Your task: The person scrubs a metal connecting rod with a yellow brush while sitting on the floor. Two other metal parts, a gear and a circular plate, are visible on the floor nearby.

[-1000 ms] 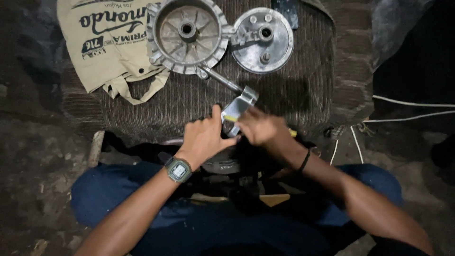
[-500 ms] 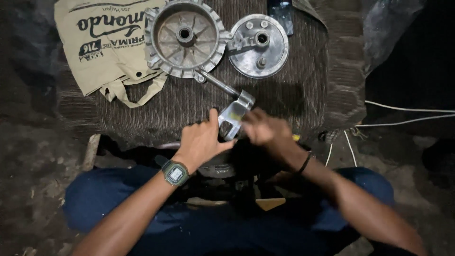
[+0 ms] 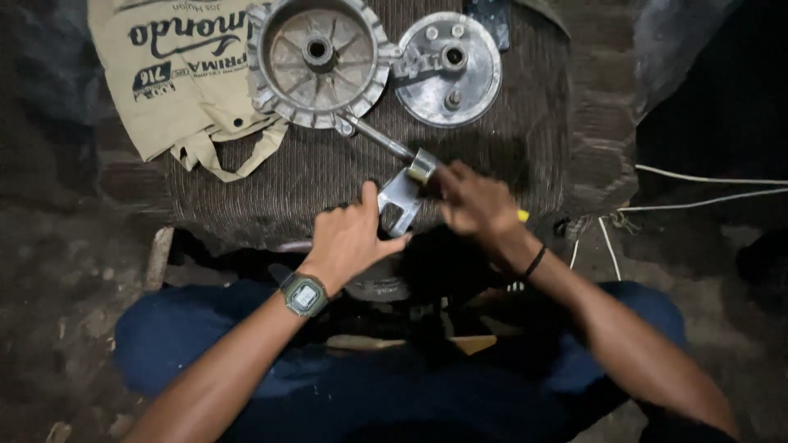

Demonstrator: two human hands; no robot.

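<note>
On woven mat (image 3: 328,172) — left hand (image 3: 349,238) grips metal bracket (image 3: 400,201) | right hand (image 3: 476,201) pinches its collar — blurred

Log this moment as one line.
left hand: holds metal bracket | right hand: at bracket's collar | behind: wheel hub, brake plate

Silvery metal bracket (image 3: 400,203) with a short cylinder end, held tilted above the woven mat (image 3: 328,176)

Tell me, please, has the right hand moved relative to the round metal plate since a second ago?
No clear move. The right hand remains below the round metal plate, on the small metal part beside the left hand; only the camera has shifted.
</note>
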